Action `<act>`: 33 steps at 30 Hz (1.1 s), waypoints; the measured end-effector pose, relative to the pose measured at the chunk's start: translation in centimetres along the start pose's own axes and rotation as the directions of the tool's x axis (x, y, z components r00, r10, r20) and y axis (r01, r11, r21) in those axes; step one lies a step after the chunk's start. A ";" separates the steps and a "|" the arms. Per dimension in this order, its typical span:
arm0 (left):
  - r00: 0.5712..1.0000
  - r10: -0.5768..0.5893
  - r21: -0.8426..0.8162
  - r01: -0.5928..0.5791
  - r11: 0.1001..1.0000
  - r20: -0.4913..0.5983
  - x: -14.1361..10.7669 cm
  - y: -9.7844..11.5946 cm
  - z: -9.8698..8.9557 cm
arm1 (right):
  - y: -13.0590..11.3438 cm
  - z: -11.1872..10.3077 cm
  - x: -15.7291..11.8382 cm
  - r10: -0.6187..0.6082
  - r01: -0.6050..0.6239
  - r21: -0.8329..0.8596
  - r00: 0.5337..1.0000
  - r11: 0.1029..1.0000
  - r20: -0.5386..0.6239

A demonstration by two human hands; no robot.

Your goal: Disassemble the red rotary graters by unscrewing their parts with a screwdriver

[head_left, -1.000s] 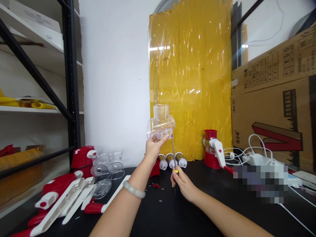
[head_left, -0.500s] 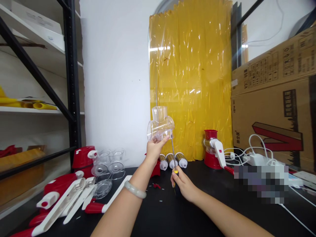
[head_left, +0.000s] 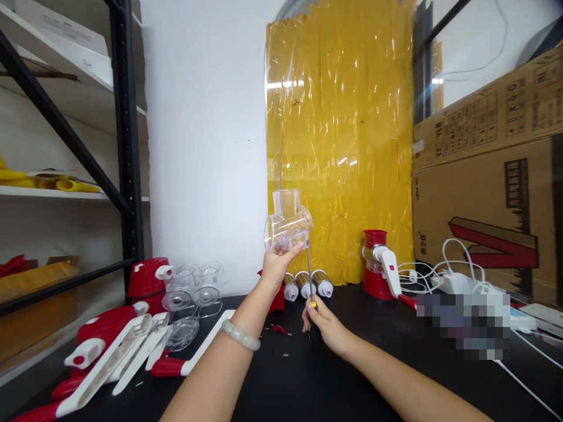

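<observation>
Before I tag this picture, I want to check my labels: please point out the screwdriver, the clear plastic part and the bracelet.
Screwdriver (head_left: 309, 269), head view: on its metal shaft.
Clear plastic part (head_left: 288, 224), head view: on its tube-shaped body.
Bracelet (head_left: 241, 336), head view: on its pale band.

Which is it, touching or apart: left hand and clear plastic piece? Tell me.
Touching. The head view shows the left hand gripping the clear plastic piece from below, with no visible gap between them.

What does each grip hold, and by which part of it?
Left grip: clear plastic housing, by its lower part. Right grip: screwdriver, by its handle.
</observation>
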State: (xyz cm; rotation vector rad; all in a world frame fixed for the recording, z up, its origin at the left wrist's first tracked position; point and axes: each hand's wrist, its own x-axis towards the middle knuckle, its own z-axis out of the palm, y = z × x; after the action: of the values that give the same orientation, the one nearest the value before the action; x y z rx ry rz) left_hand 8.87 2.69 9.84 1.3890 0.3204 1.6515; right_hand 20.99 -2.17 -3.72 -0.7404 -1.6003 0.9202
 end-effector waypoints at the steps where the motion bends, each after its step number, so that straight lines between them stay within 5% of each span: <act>1: 0.999 0.029 -0.004 -0.029 1.000 0.015 -0.1 0.0 0.0 | 0.0 0.1 0.0 0.008 -0.008 0.007 1.000 1.000 0.001; 7: 0.997 0.066 0.049 -0.067 0.997 0.025 -0.5 0.3 0.2 | 0.6 0.5 -0.1 0.018 -0.018 -0.022 1.000 1.000 0.007; 15: 0.994 0.092 0.112 -0.099 0.989 0.063 -0.9 0.9 0.6 | 0.4 -0.4 0.2 -0.032 0.001 -0.285 0.994 0.959 -0.105; 21: 0.996 0.072 0.125 -0.078 0.989 0.054 -1.2 1.1 0.9 | 0.9 -0.6 0.3 0.026 -0.059 -0.279 0.992 0.958 -0.121; 33: 0.982 0.140 0.253 -0.105 0.962 -0.124 -2.0 -0.7 2.1 | 0.7 -0.6 -0.3 0.024 -0.075 -0.409 0.991 0.909 -0.129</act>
State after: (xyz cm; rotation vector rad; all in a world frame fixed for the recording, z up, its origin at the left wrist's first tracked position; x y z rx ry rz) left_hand 10.90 0.82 8.77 1.5012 0.5455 1.8676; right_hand 21.59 -1.94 -4.40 -1.1149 -1.6927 0.5590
